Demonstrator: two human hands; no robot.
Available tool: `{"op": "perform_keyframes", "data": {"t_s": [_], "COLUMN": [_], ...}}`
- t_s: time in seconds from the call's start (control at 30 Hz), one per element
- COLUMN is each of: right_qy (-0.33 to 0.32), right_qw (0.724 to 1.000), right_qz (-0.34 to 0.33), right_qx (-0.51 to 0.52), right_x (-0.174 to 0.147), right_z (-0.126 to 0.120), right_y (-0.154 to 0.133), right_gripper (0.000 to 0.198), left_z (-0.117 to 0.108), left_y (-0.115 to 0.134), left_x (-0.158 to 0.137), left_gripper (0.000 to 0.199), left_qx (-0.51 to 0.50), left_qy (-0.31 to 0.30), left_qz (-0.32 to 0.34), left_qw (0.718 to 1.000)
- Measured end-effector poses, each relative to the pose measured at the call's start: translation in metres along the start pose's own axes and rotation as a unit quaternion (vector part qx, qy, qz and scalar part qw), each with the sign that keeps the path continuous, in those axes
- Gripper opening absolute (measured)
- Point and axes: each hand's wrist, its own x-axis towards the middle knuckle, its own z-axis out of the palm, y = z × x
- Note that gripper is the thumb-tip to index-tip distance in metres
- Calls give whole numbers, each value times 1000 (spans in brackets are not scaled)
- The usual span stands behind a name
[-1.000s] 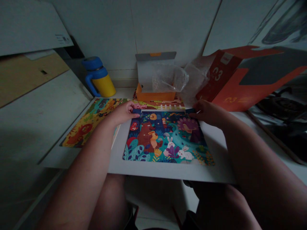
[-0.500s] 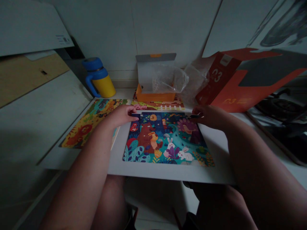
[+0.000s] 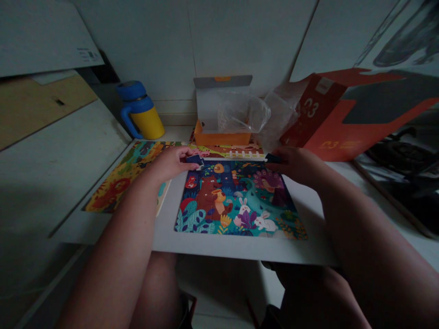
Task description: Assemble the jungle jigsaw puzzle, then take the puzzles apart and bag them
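Observation:
A jigsaw puzzle with a dark blue and teal forest scene of a bear, rabbits and a peacock lies flat on the white tabletop. At its far left corner, my left hand pinches a dark blue puzzle piece, tilted up. My right hand is closed on another dark blue puzzle piece at the far right corner. Both pieces sit slightly raised over the top edge, and my fingers partly cover them.
A yellow-orange animal puzzle lies to the left, a pink one behind. An open orange box, clear plastic wrapping, a blue-and-yellow flask and a large orange box stand at the back.
Both pieces have turned and tilted, so more of their dark blue faces shows. My right hand has shifted slightly, its fingers now lower over the corner. The puzzle stays in place.

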Motion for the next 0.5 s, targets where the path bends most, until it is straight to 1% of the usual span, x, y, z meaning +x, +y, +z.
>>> {"op": "perform_keyframes", "data": {"t_s": [0.07, 0.13, 0.17, 0.23, 0.33, 0.4, 0.5], "right_qy": [-15, -37, -46, -50, -32, -30, -43], "right_qw": [999, 998, 998, 998, 999, 999, 998], "right_qz": [-1, 10, 15, 17, -2, -19, -34], "right_qx": [29, 40, 38, 27, 3, -6, -4], "right_x": [2, 5, 6, 8, 10, 10, 11], "right_z": [6, 11, 13, 15, 16, 16, 17], "right_y": [-5, -9, -10, -12, -10, -7, -4], "right_gripper": [26, 29, 31, 35, 41, 42, 40], "left_z": [9, 19, 24, 31, 35, 36, 36], "left_y": [3, 5, 5, 4, 4, 4, 3], "left_x": [2, 5, 6, 8, 11, 12, 13], "left_gripper": [38, 38, 37, 38, 42, 44, 42], "left_qx": [-48, -55, -33, 43, 137, 161, 166], "left_qy": [-18, -38, -41, -31, -7, -1, -8], "left_qz": [30, 51, 54, 50, 56, 72, 80], "left_qw": [998, 996, 997, 997, 989, 984, 983]}}
